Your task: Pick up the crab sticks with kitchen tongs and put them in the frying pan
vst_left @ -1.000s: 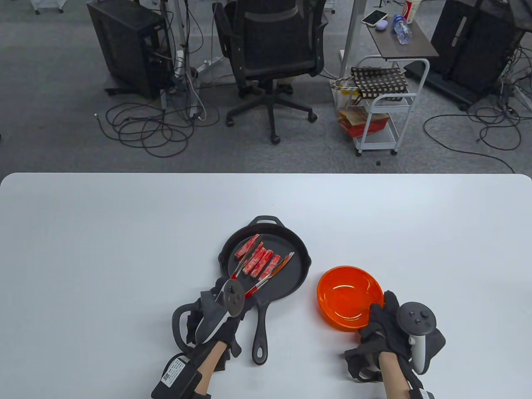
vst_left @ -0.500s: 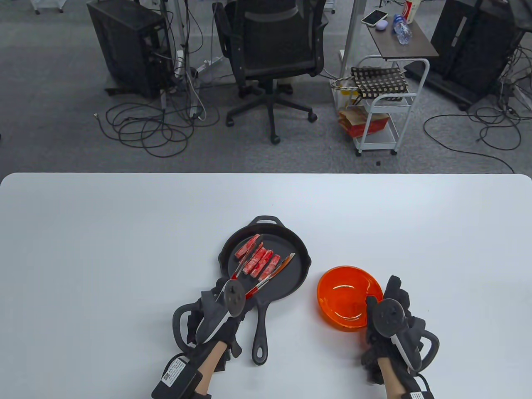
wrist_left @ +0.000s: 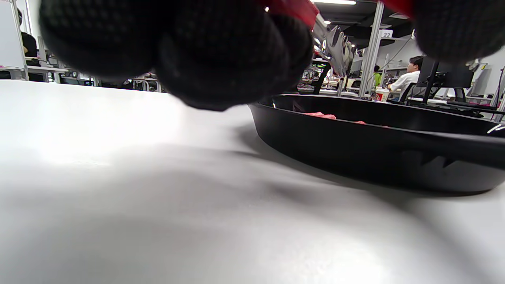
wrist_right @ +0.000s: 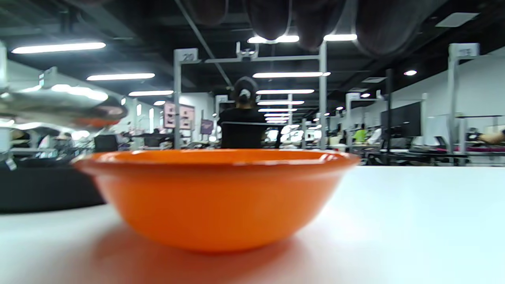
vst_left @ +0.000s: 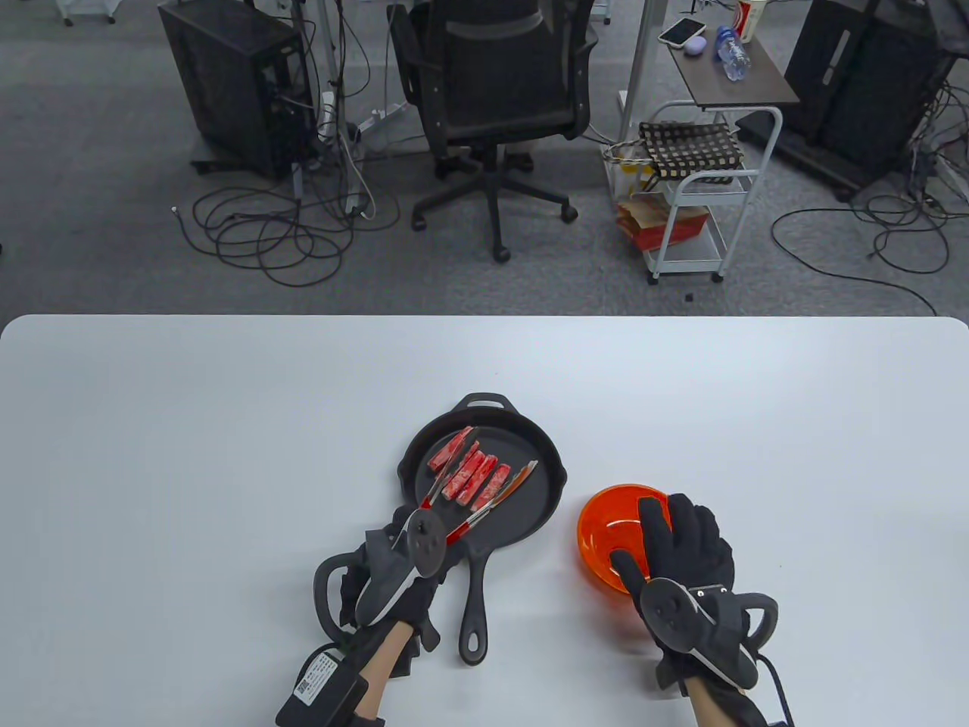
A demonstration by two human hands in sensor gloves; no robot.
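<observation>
A black frying pan [vst_left: 541, 496] sits mid-table with several red-and-white crab sticks [vst_left: 469, 473] lying side by side in it. My left hand [vst_left: 394, 541] rests just near of the pan and grips the red-handled metal tongs [vst_left: 484, 506]. The tongs' two arms are spread apart over the sticks, one on each side of the row. In the left wrist view my curled fingers [wrist_left: 221, 59] hang above the table beside the pan wall [wrist_left: 375, 146], with a tong tip [wrist_left: 335, 43] behind. My right hand [vst_left: 670, 530] lies palm down with straight fingers over the orange bowl [vst_left: 606, 530].
The orange bowl [wrist_right: 213, 197] looks empty and stands right of the pan. The pan's long handle [vst_left: 475, 606] points toward the near edge between my hands. The white table [vst_left: 227, 454] stretches left and right. An office chair [vst_left: 492, 98] and a cart [vst_left: 696, 197] stand beyond the far edge.
My right hand has turned palm down and moved from the bowl's near right rim to over the bowl. The left hand, tongs and crab sticks have not moved.
</observation>
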